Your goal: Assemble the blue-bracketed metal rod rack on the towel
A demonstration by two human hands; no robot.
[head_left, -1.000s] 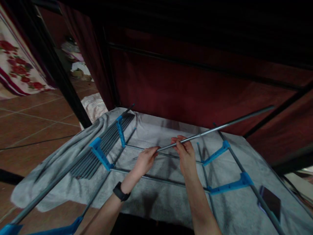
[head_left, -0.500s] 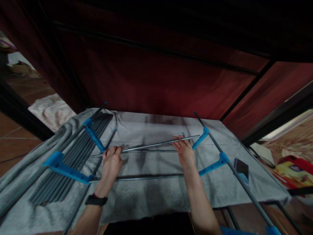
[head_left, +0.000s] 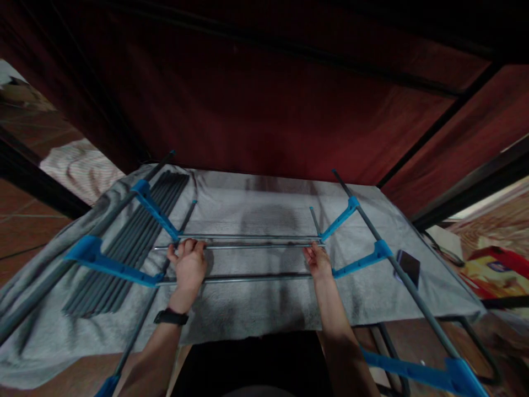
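Note:
A thin metal rod [head_left: 256,246] lies crosswise in both hands, roughly level. My left hand [head_left: 189,263] is closed around it near its left end, which sticks out past the fingers. At the rod's right end my right hand [head_left: 318,259] pinches it beside a blue plastic bracket [head_left: 339,219]. Just beyond, a fixed far crossbar [head_left: 256,236] runs almost parallel; a near crossbar [head_left: 256,279] passes by my wrists. Both join the right-hand brackets to the left far bracket [head_left: 156,208] and left near bracket [head_left: 113,266], which are mounted on long grey tubes.
A bundle of grey tubes [head_left: 132,242] lies on the grey cloth [head_left: 256,314] at left, under the frame. A phone [head_left: 408,267] rests by the right tube [head_left: 403,278]. Dark red panels [head_left: 264,121] stand behind. A red and yellow package [head_left: 496,270] is at far right.
The rod has gone from slanted to nearly level, its right end lowered towards the far crossbar. My right hand has closed from spread fingers to a pinch. The view has tilted and shifted slightly.

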